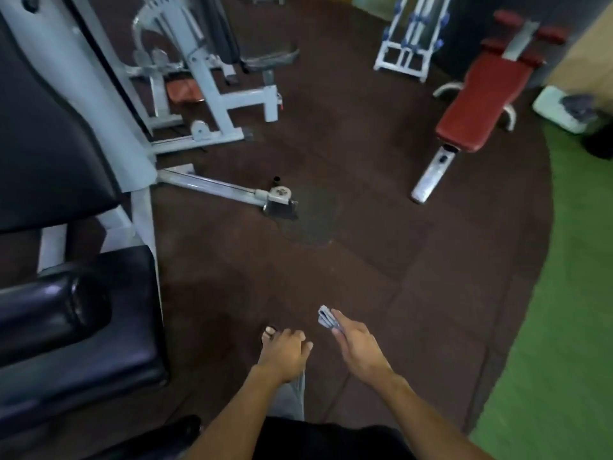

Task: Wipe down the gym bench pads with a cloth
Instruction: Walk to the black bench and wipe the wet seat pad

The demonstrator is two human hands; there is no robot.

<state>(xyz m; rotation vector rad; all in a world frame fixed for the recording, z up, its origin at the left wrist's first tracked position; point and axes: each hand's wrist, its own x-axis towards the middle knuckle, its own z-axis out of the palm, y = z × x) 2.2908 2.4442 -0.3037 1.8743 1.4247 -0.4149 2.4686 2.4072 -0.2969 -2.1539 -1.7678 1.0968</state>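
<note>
My right hand [356,348] holds a small folded grey cloth [326,317] that sticks out past the fingertips, low in the middle of the view. My left hand [286,353] hangs beside it with fingers curled and nothing in it. A red padded bench [481,101] stands tilted at the far right, well away from both hands. Black pads of a machine fill the left side: a seat pad [99,327], a roller pad [49,313] and a back pad [43,144].
White machine frames [212,94] and a low bar with a pulley [278,197] cross the brown rubber floor [365,244] ahead. Green flooring [570,310] lies at the right. A white rack [411,38] stands at the back. My bare foot [269,332] shows below the left hand.
</note>
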